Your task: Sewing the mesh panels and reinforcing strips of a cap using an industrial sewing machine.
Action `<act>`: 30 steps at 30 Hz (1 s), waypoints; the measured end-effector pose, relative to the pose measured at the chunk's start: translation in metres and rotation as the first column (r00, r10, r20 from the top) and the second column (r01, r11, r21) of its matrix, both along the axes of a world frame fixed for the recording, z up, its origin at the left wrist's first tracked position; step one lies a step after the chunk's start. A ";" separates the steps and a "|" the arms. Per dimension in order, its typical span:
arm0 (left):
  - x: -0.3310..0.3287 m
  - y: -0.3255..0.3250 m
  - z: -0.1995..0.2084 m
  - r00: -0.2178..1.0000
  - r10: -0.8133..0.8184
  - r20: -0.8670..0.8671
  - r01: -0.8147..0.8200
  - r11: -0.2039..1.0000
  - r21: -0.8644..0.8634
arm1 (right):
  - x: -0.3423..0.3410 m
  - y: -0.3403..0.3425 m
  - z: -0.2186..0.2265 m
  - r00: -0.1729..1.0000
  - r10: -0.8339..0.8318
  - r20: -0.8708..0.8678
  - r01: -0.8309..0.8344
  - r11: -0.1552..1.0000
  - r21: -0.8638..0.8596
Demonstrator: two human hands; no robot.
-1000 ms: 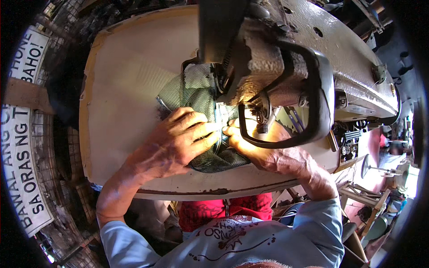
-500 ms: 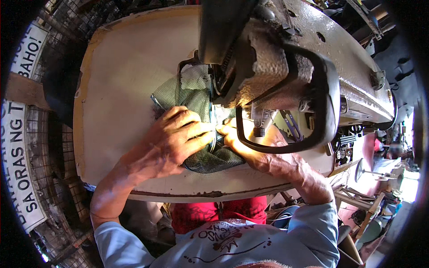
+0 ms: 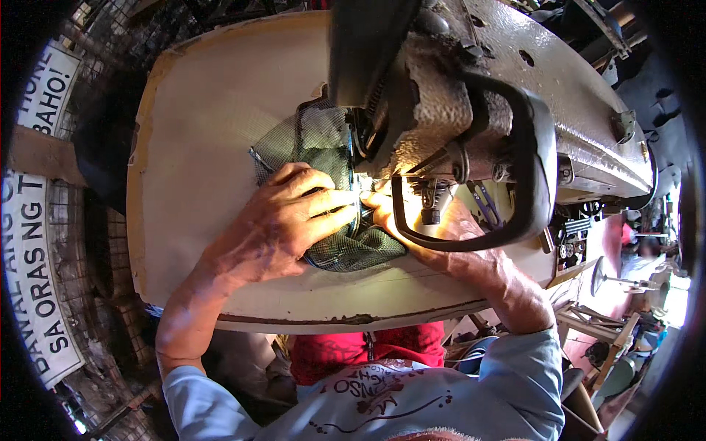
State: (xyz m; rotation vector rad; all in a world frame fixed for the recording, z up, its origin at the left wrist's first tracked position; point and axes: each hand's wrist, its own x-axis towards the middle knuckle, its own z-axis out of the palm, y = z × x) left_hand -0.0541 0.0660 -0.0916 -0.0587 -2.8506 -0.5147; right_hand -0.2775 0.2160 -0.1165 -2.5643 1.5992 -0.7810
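A piece of dark mesh fabric (image 3: 368,251) with a pale-and-blue edge lies bunched on the worktable, beneath the head of a sewing machine (image 3: 434,103). My left hand (image 3: 290,213) rests over the mesh from the left, its fingers closed on the fabric edge. From the right, my right hand (image 3: 412,220) pinches the same edge with thumb and fingertips close to the left fingertips. The machine's black frame partly covers this hand. Lamp light falls brightly on the right fingers, and the needle area is hidden behind the machine head.
The pale worktable (image 3: 198,147) has a worn, chipped front edge. Right of my hand lie a pair of dark-handled snips (image 3: 485,206) and a tray of small metal parts (image 3: 570,246). Lettered signs (image 3: 48,272) hang on wire mesh at the left.
My hands and the mesh have moved slightly up, towards the machine. The machine's lower mechanism beside my right hand has shifted position. Both hands keep their hold.
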 end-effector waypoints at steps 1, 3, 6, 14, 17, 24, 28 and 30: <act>0.000 -0.001 0.000 1.000 -0.001 0.007 0.001 1.000 0.006 | 0.001 -0.002 -0.002 0.999 -0.013 0.047 0.012 1.000 0.018; 0.000 -0.002 0.001 1.000 -0.004 0.021 0.003 1.000 0.018 | 0.001 -0.003 -0.005 0.989 -0.037 0.140 0.030 0.998 0.055; 0.000 -0.003 0.003 1.000 -0.010 0.007 0.010 1.000 0.013 | -0.004 -0.005 -0.006 0.998 -0.018 0.060 0.016 1.000 0.019; 0.004 0.008 0.005 0.992 -0.002 -0.127 -0.029 0.969 -0.244 | 0.001 0.003 0.015 0.989 0.133 0.061 -0.137 0.989 0.054; 0.002 0.012 0.008 0.994 -0.047 -0.097 0.025 0.977 -0.210 | 0.007 0.007 0.018 0.988 0.091 0.127 -0.103 0.991 0.090; 0.009 0.009 0.038 0.996 -0.004 -0.090 -0.003 0.997 -0.080 | -0.001 0.013 0.022 0.994 0.098 -0.052 -0.092 0.988 0.120; 0.006 0.009 0.038 0.999 -0.044 -0.027 0.041 0.994 -0.105 | 0.004 0.008 0.019 0.998 0.047 -0.032 -0.043 0.991 0.129; 0.004 0.006 0.033 0.998 -0.065 0.020 0.067 0.988 -0.137 | 0.009 0.004 0.016 1.000 0.008 0.013 -0.010 0.993 0.121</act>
